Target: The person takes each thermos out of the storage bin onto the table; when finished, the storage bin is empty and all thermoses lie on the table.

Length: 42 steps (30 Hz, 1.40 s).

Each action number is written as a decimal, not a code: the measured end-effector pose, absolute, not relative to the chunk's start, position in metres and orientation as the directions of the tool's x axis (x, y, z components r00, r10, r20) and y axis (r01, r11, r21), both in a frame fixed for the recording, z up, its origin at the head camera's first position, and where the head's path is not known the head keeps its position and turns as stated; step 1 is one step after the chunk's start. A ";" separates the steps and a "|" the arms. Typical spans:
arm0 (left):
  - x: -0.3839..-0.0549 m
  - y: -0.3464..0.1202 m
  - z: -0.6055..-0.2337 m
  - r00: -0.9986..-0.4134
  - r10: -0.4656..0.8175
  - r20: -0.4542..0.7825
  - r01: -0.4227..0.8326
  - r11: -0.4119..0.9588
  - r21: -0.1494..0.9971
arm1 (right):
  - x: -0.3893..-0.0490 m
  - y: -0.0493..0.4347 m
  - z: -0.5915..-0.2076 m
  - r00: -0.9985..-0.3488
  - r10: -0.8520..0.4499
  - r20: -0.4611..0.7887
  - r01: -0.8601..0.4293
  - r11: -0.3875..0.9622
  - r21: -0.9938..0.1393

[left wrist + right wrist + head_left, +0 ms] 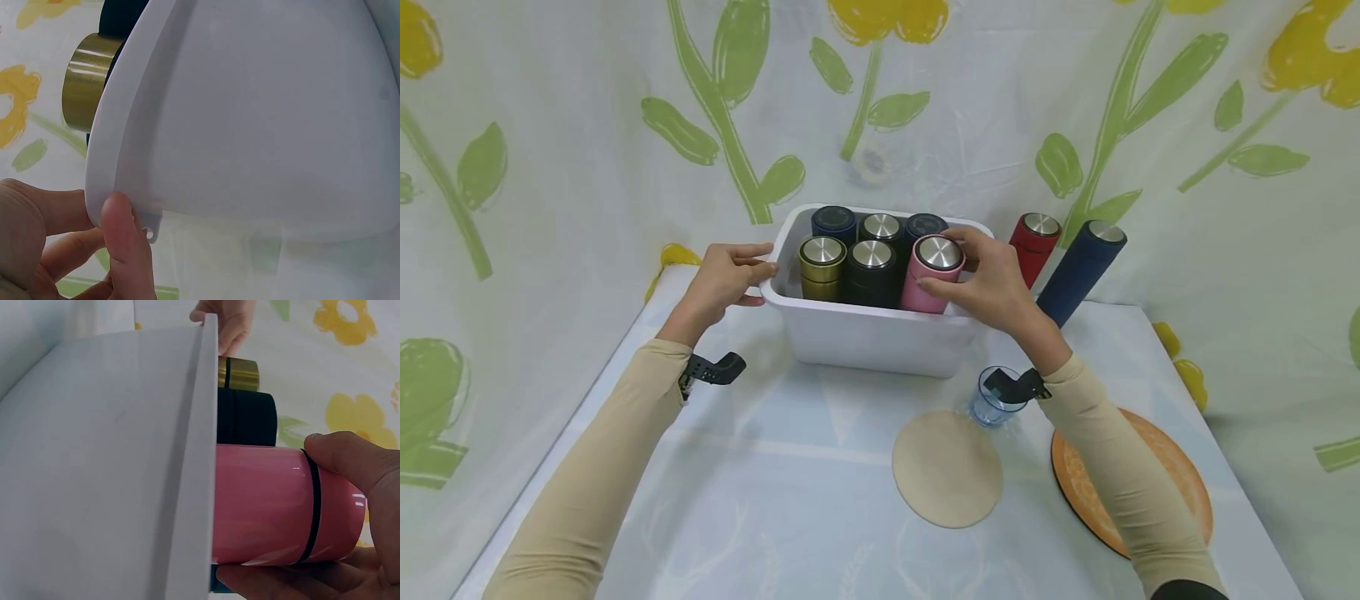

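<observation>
A white plastic bin (pixel 872 337) stands on the table, holding several thermos bottles upright. My right hand (pixel 1000 287) grips the pink thermos (pixel 919 287) around its upper part, with the thumb on one side and the fingers on the other. In the right wrist view the pink thermos (pixel 269 503) rises well above the bin's rim (pixel 209 412). At the bin's left end, my left hand (pixel 724 279) pinches the rim. Beside the pink thermos are a black thermos (pixel 871 283) and a gold one (pixel 822 271). Two dark blue bottles and another steel-topped one make up the back row.
Right of the bin, a red thermos (pixel 1033 250) and a tall blue one (pixel 1081 271) stand on the table. A clear blue glass (pixel 988 410) sits in front, near a round beige mat (pixel 947 471). My right forearm passes over an orange round board (pixel 1183 492).
</observation>
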State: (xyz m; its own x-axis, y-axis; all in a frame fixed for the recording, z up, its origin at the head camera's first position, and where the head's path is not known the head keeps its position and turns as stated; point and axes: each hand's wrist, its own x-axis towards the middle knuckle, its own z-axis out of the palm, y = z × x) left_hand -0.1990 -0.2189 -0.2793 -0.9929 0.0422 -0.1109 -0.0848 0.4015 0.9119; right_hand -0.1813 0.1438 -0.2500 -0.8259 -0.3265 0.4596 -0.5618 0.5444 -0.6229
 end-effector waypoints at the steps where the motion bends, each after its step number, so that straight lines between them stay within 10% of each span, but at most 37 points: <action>1: -0.199 -0.219 -0.280 -0.993 0.042 -0.113 -0.086 0.402 0.912 | -0.181 0.144 -0.248 -0.829 -0.323 0.457 -0.557 0.549 -0.623; 42: -0.201 -0.220 -0.280 -0.992 0.025 -0.126 -0.107 0.383 0.918 | -0.157 0.179 -0.212 -0.786 -0.216 0.579 -0.565 0.632 -0.530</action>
